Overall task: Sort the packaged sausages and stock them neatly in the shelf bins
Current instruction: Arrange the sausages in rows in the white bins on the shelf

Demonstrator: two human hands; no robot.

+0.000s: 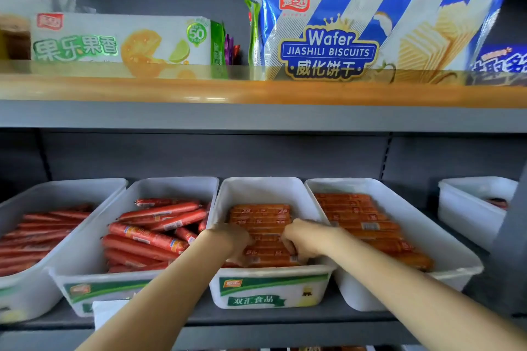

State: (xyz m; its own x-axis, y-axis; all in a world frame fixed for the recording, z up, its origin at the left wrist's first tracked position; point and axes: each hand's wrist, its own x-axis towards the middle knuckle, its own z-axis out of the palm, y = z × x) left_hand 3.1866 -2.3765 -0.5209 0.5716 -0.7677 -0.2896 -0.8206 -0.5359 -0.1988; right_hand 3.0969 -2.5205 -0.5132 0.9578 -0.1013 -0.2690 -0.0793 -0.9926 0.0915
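Observation:
Several white plastic bins stand in a row on the lower shelf. Both my hands reach into the middle bin (272, 286), which holds a tidy row of orange packaged sausages (260, 215). My left hand (232, 241) lies on the left part of the row with fingers curled down onto the packs. My right hand (299, 239) lies on the right part, fingers curled onto the packs too. The fingertips are hidden among the sausages. The bin to the left (94, 289) holds red sausages (151, 232) piled loosely. The bin to the right (453, 261) holds neat orange sausages (359, 215).
A far-left bin (28, 296) holds red sausages. Another white bin (470, 202) stands at the far right. The upper shelf (256, 91) carries a blue wafer biscuit bag (370, 34) and a white-green biscuit pack (122, 40). A grey upright (510, 251) rises at the right edge.

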